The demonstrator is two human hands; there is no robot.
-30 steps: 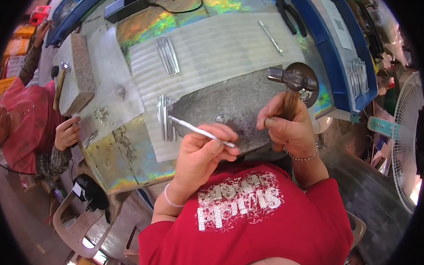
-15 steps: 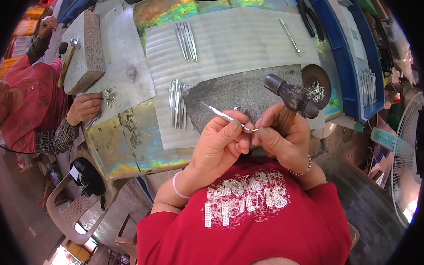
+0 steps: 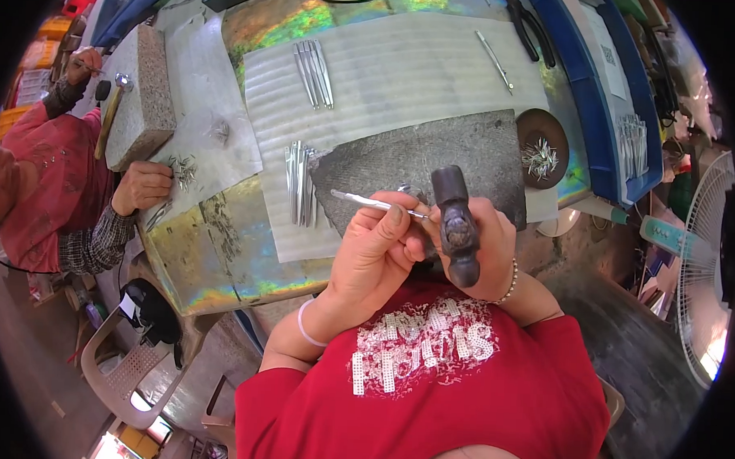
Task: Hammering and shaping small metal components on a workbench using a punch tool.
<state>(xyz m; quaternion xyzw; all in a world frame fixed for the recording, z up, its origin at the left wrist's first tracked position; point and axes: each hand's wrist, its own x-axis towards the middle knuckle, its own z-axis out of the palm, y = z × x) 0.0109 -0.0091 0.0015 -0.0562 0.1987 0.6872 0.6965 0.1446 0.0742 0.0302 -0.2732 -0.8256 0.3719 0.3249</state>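
Hammer [image 3: 458, 224] swung away from dish [image 3: 536, 122], left fingers [image 3: 393, 219] pinching silver rod [image 3: 354, 198], right fingers [image 3: 489, 226] clasping hammer

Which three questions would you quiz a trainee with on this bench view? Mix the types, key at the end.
1. True or false: the right hand holds the hammer.
2. Multiple choice: the round brown dish is
A) empty
B) holding small silvery pieces
C) upside down
3. Short answer: what does the left hand hold?

Key: 1 true; 2 B; 3 a slim silvery rod.
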